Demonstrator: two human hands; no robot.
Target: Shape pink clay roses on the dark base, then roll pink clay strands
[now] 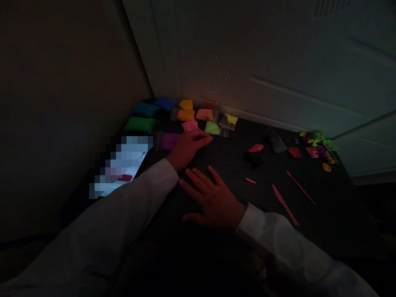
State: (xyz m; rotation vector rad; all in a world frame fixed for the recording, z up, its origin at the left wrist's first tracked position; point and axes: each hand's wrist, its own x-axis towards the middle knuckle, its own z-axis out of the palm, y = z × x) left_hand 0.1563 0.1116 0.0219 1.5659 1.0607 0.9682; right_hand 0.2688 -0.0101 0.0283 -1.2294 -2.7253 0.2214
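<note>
Small coloured pieces (pixel 321 151) that look already shaped cluster on the right of a dark tabletop (pixel 229 163), while a short pink roll (pixel 250 180) lies loose and packets of soft-looking material, such as the orange packet (pixel 185 115), appear left to use. The left hand (pixel 189 147) curls just in front of the pink packet (pixel 189 125), thumb and fingers drawn close, though whether they pinch anything cannot be told; the right hand (pixel 215 202) spreads its fingers over the tabletop, gripping nothing visible.

I can see a pink packet (pixel 189 125) lying on the desk (pixel 230 165), a crumpled pale-green packet (pixel 212 128) just right of it.
</note>
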